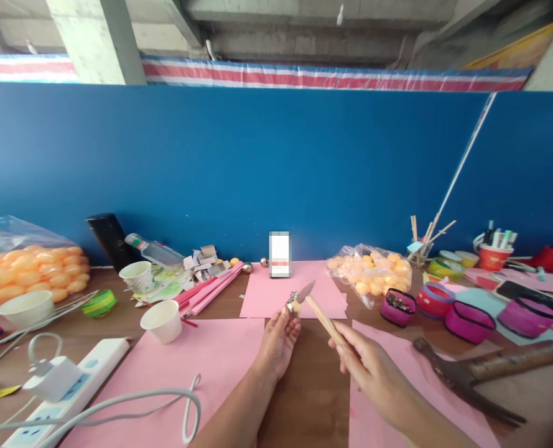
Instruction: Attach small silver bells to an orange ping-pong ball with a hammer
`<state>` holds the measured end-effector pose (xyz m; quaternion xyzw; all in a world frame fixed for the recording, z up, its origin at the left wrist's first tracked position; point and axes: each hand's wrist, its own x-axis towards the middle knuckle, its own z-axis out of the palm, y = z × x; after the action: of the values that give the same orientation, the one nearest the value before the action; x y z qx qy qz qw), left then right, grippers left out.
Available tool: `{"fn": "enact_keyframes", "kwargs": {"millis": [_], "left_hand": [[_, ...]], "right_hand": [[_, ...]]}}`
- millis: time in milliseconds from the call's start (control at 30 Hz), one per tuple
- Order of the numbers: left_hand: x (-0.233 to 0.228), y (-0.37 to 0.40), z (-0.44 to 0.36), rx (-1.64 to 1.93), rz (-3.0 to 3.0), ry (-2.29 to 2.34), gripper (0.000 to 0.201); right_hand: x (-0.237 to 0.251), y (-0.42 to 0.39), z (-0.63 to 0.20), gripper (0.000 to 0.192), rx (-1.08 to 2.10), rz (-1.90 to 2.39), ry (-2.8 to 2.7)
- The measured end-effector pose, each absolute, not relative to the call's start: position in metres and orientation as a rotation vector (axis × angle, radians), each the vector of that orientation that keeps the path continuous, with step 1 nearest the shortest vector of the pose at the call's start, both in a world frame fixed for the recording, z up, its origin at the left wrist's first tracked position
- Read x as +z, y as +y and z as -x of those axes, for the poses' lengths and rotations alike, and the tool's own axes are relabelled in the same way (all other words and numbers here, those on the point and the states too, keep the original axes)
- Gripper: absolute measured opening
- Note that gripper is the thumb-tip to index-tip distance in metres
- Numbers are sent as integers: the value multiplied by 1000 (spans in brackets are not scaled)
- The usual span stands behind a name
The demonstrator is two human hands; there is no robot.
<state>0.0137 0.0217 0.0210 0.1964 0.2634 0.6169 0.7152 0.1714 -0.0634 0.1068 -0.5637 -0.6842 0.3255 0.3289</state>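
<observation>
We seem mid-studding: left hand [280,339] pinches ball [296,307], right hand [367,359] grips hammer [321,319] beside it; next tap needs steadiness.

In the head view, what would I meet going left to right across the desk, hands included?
Bag of orange balls, black cylinder, white cup, left hand holding a silver-and-yellow piece, right hand gripping a wooden-handled tool, hammer.

"How did your left side look?"
"My left hand [280,343] was bare, and my left forearm [239,407] too, slim at the wrist [267,368]."
"And the other?"
"My right hand [369,364] and right forearm [418,410] were likewise bare."
</observation>
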Motion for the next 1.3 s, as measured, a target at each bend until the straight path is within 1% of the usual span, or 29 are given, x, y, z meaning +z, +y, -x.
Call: {"fn": "enact_keyframes", "kwargs": {"millis": [433,567,967,1167,1300], "left_hand": [[21,23,-15,1405,-372,553,13],[22,22,-15,1369,-388,557,17],[22,20,-15,1350,-397,575,16],[26,17,-16,1319,-449,560,22],[25,18,-16,1365,-460,547,29]], "right_hand": [[104,-67,-166,34,802,1472,-1887],[108,-67,-167,33,745,1464,-1879],[107,-64,-166,34,788,1467,-1908],[108,-63,-170,33,770,1437,-1870],[109,-64,-168,32,773,1450,-1868]]}}
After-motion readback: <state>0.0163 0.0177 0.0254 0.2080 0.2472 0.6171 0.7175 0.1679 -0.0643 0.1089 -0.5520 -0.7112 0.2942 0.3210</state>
